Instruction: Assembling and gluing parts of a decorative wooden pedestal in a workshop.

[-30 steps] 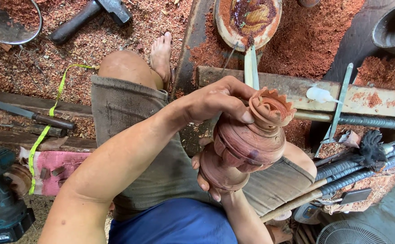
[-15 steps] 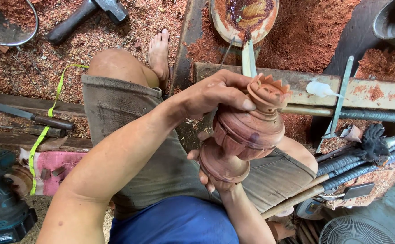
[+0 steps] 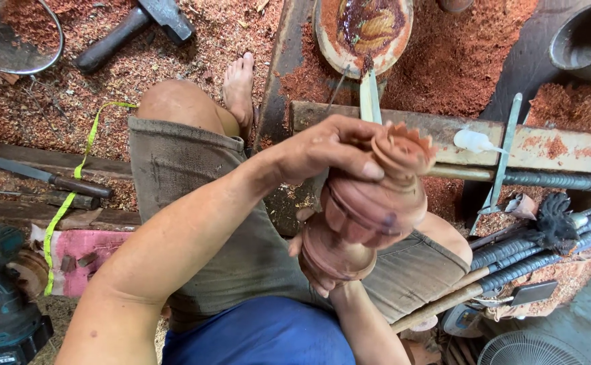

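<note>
Head view, looking down on a seated person in grey shorts and a blue shirt. A turned wooden vessel [image 3: 370, 203], reddish-brown with a ribbed body, a round foot and a petal-shaped top, is held tilted above the person's lap, its top pointing up and to the right. The left hand [image 3: 326, 149] is wrapped over the neck just below the petal top, fingers closed firmly on the wood. The right hand [image 3: 312, 260] cups the foot from beneath; only its fingertips show around the base, pressed against it.

Surroundings: the floor is covered in red sawdust [image 3: 201, 47]. A hammer [image 3: 133, 30] lies at upper left. A carved oval wooden dish [image 3: 363, 30] sits beyond the vessel, with a chisel [image 3: 370, 94] lying below it on a plank [image 3: 444, 132]. A row of long-handled tools [image 3: 538, 247] lies at the right. A teal power drill [image 3: 2, 304] stands at lower left, beside a yellow-green tape measure [image 3: 72, 196].
</note>
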